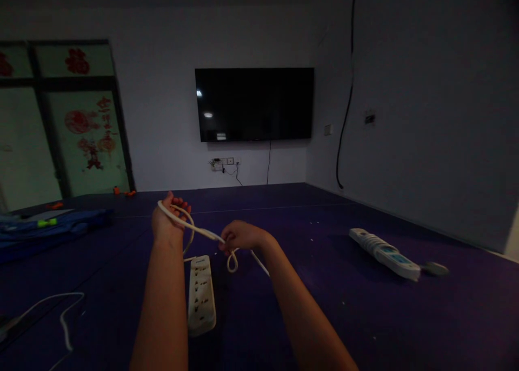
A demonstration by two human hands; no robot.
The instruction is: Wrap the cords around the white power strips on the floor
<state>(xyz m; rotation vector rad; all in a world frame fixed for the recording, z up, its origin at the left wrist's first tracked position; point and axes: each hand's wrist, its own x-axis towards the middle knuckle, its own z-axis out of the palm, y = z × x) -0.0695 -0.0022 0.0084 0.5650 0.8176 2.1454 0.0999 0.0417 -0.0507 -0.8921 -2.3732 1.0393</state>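
A white power strip [201,295] lies on the dark purple floor between my forearms. Its white cord [198,231] runs up from it in loops. My left hand [167,219] is raised with the fingers curled round a loop of the cord. My right hand [240,236] is closed in a pinch on the same cord a little to the right, with a small loop [232,263] hanging below it. The cord stretches taut between the two hands.
A second white power strip [385,253] lies on the floor at the right. A thin white cable [60,309] trails at lower left. Blue fabric [44,227] lies at the left by a glass door. A black television [254,104] hangs on the far wall.
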